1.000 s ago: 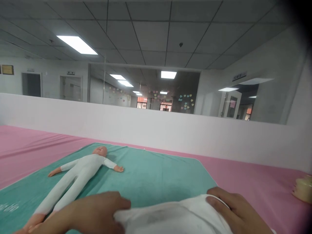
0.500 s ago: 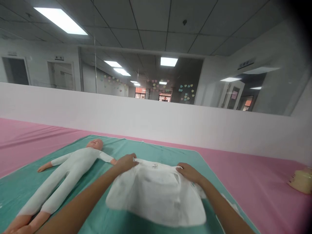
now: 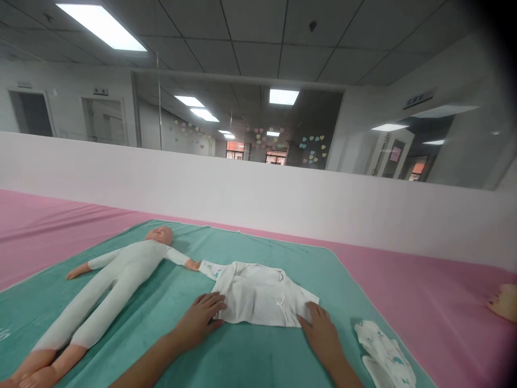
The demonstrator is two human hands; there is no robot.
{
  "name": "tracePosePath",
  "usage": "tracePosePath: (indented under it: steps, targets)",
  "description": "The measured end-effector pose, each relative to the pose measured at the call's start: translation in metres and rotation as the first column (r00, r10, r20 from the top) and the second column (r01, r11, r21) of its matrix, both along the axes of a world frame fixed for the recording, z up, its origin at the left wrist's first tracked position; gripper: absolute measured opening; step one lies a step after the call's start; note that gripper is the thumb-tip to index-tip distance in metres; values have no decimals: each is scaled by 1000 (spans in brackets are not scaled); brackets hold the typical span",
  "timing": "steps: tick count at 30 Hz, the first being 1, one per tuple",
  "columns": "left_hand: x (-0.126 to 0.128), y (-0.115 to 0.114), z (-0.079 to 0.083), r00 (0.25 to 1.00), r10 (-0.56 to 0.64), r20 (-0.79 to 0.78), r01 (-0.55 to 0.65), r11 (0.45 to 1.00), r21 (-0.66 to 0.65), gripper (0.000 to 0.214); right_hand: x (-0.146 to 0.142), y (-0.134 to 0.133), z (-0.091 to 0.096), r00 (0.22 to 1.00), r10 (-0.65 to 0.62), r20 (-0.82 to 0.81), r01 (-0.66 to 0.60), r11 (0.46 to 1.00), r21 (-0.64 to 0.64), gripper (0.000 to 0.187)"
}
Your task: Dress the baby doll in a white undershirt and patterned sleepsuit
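A small white baby shirt (image 3: 256,296) lies spread on the green mat (image 3: 250,361), its left sleeve carrying a coloured print. My left hand (image 3: 202,318) rests at the shirt's lower left corner, fingers stretched out over the edge and thumb apart. At the lower right corner, my right hand (image 3: 321,328) touches the cloth with its fingers and thumb spread. Left of the shirt, a baby doll (image 3: 125,275) in a white body covering lies face up. The doll's hand on that side is right beside the shirt's sleeve cuff.
A folded white printed garment (image 3: 385,353) lies near the mat's right edge. Pink covering (image 3: 436,291) surrounds the green mat. Behind runs a low white wall (image 3: 250,199) with glass above it. A yellowish object (image 3: 504,303) sits at the far right, partly cut off.
The shirt, held up by its top edge before, now lies flat on the mat. Both hands have let go of that edge and moved down to the lower corners.
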State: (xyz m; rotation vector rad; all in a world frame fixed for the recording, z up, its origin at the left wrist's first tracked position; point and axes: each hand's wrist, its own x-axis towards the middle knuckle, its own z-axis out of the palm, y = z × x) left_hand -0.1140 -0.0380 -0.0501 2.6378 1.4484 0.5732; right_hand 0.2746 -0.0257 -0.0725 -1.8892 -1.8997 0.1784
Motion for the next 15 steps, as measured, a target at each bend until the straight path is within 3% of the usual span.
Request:
tracePosePath:
  steps: [4,9,11,15]
  targets:
    - [2,-5,6,1000,-16,23,13,993,118,27,8,4,6,989,-130,-75,119,983,-139,52]
    - [5,-8,7,985,59,159,-74,993,92,29,8,5,11,957,-29,-290,-6,993,-118,46]
    - [2,-11,12,952,102,289,-109,994,8,32,9,5,18,889,16,-458,-71,992,-104,46]
    - [-4,-17,25,842,203,501,-114,973,-201,38,20,-2,38,681,72,-729,-263,953,-151,53]
